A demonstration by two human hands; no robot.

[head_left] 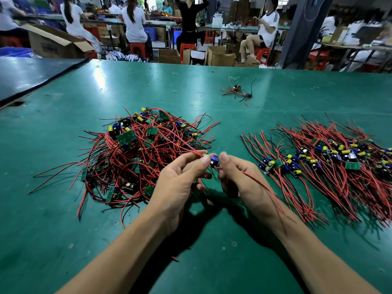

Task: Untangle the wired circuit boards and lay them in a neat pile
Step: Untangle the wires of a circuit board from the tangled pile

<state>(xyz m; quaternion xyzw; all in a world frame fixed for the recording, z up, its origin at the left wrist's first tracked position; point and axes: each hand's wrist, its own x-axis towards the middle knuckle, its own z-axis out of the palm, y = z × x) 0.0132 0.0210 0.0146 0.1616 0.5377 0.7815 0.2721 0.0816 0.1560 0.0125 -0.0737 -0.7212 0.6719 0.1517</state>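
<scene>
Between 2 piles, left hand [178, 179] and right hand [239, 177] pinch 1 board [213, 161]

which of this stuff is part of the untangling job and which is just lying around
Job: tangled heap of wired boards; neat pile; circuit board pinched between left hand and right hand.

Lying about: green rubber band; small far cluster of boards, set apart; cardboard boxes behind the table.

Bright overhead light leaves white glare on your table [297, 98] toward its far edge. Your left hand [178, 183] and right hand [241, 179] cast dark shadows beneath. Background workers [135, 24] blur; the view's edges bow.
</scene>
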